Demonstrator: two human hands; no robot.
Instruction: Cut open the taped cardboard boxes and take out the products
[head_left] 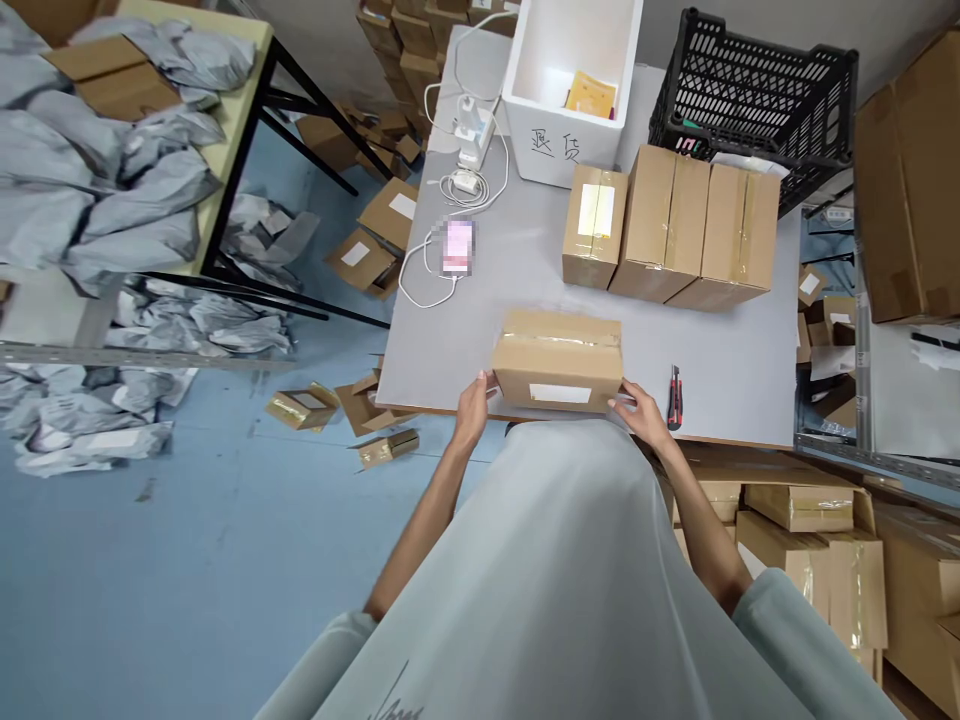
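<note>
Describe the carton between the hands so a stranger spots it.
Find the grey table, then its near edge. A brown carton is there, white label on its near side. Unlike the cartons farther back, it has the left hand and right hand at its ends.

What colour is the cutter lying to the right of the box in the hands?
The cutter is red and black, seen best in the head view.

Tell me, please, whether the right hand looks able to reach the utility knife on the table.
Probably yes: the utility knife lies just right of the right hand, with nothing visible between them, though the hand would first need to leave the cardboard box.
</note>
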